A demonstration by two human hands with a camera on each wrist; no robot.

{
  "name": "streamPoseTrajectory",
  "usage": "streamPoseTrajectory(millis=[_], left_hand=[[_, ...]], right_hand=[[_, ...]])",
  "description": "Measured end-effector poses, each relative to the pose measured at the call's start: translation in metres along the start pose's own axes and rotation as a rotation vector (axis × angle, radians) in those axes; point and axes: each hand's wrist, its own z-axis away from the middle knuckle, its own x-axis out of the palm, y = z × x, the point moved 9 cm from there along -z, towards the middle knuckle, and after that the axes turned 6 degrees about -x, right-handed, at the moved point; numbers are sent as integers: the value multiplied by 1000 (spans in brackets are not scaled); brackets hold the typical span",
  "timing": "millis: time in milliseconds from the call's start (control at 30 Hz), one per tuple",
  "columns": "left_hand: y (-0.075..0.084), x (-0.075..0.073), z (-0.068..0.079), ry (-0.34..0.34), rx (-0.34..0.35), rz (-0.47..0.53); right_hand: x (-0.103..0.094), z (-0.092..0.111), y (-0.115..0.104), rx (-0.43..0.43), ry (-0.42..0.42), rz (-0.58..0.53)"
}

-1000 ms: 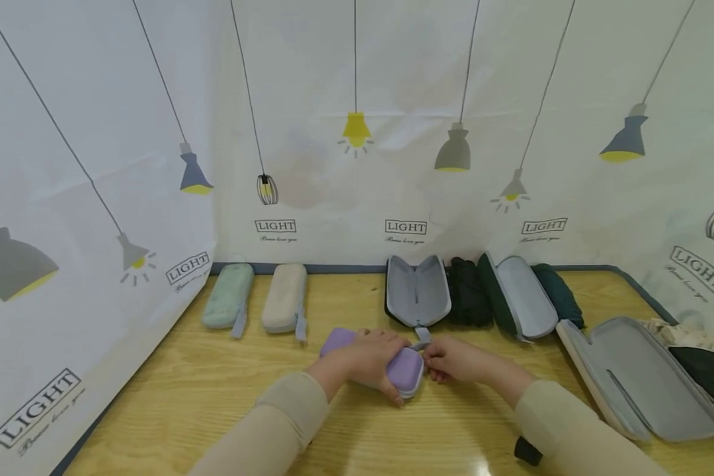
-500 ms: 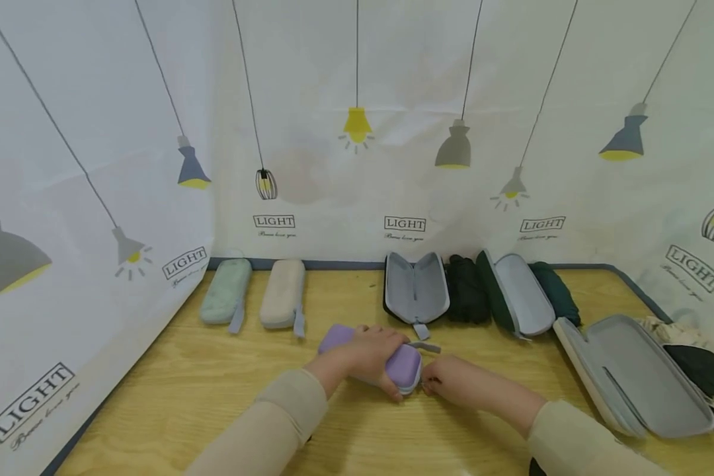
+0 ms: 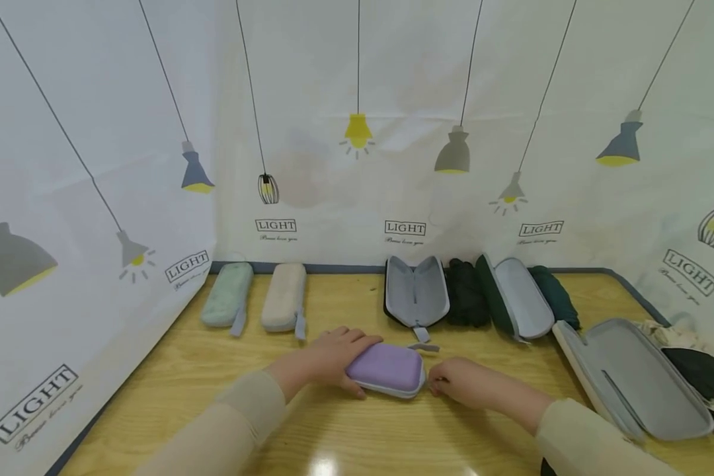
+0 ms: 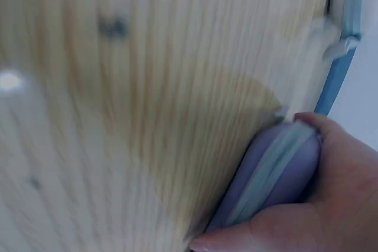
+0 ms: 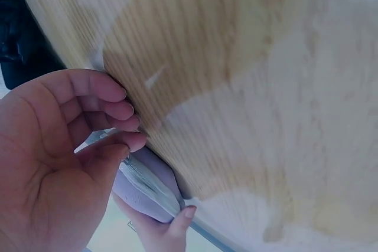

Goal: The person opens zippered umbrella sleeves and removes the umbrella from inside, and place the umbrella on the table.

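Note:
A purple zip case [image 3: 389, 367] lies on the wooden table in the middle of the head view. My left hand [image 3: 339, 357] grips its left end, fingers across the top and thumb along the near side. In the left wrist view, thumb and fingers straddle the case's pale zip band [image 4: 266, 172]. My right hand [image 3: 458, 380] is at the case's right end. The right wrist view has its thumb and forefinger pinching a small zipper pull [image 5: 127, 158], with the other fingers curled. A grey strap [image 3: 424, 347] extends from the case's far side.
Green [image 3: 228, 295] and cream [image 3: 283, 297] zipped cases lie at the back left. An open black case [image 3: 416, 291], a dark bundle [image 3: 467, 294] and an open green case [image 3: 517, 297] stand at the back. A large open cream case [image 3: 648, 380] lies right.
My left hand has slid leftward to the case's left end, uncovering its top. My right hand has dropped from beside the strap to the case's right end. The case has turned slightly.

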Motion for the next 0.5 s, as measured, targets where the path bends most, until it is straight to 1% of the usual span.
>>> streamPoseTrajectory(millis=[67, 133, 200, 300, 400, 433, 500], left_hand=[[-1, 0, 5, -7, 11, 13], [0, 0, 10, -17, 25, 2], [3, 1, 16, -30, 44, -36], [10, 1, 27, -56, 92, -142], [16, 0, 37, -73, 178, -264], [19, -1, 39, -68, 216, -306], [27, -4, 42, -35, 310, -385]], right_hand=[[-1, 1, 4, 24, -2, -3], [-2, 3, 8, 42, 1, -2], [-4, 4, 12, 60, 16, 3], [-7, 8, 19, 78, 44, -16], [-7, 10, 25, 87, 59, -55], [-7, 11, 26, 88, 60, -74], [-7, 12, 29, 95, 59, -98]])
